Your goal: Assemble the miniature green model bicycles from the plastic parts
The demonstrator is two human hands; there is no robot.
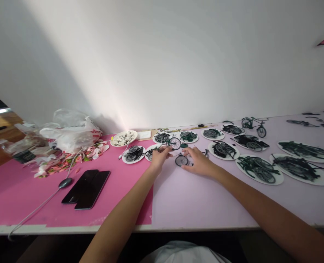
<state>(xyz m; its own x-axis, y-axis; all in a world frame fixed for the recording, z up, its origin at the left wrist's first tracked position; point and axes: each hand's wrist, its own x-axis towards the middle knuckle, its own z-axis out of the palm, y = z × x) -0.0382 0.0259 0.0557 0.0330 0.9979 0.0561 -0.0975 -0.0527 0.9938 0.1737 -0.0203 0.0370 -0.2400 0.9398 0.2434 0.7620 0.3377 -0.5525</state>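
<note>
My left hand (162, 157) pinches a small dark wheel piece (174, 143) with spokes, held above the table near the middle. To its right, my right hand (196, 160) has thumb and fingers spread around a second dark wheel (181, 160), low over the lilac surface; whether the fingertips touch it is hard to tell. A dark green bit (184, 145) is just above the right fingertips. Beyond the hands are white plates of dark bicycle parts, among them a plate (189, 141) and a plate (227, 157).
An assembled toy bicycle (254, 124) stands at the back right, with more loaded plates nearby. On the pink side are two dark phones (92, 190), a round cable device (65, 183), pink and green pieces (60, 165), and a plastic bag (71, 133). A white wall rises behind.
</note>
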